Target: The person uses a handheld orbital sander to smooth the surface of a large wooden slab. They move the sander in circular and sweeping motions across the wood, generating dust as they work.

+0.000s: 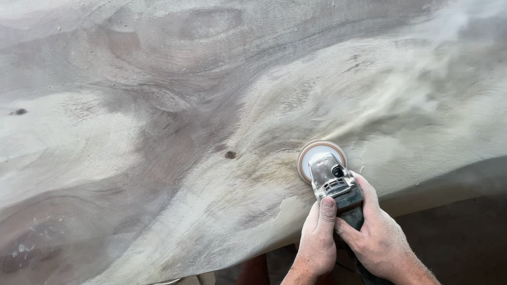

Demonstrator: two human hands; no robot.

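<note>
A grey angle grinder (pixel 334 184) with a round sanding disc (pixel 318 154) rests flat on a large wooden slab (pixel 174 132) near its lower right edge. My left hand (pixel 317 243) grips the grinder's body from the left, thumb up along its side. On the right side, my right hand (pixel 377 237) wraps the same tool body. Both hands are dusted with fine powder. A plume of pale sanding dust (pixel 417 100) streams up and to the right from the disc.
The slab has swirling grey and cream grain, a small dark knot (pixel 230 154) left of the disc and another hole (pixel 20 111) at the far left. The slab's curved edge (pixel 438 182) drops to a dark floor (pixel 459 237) at lower right.
</note>
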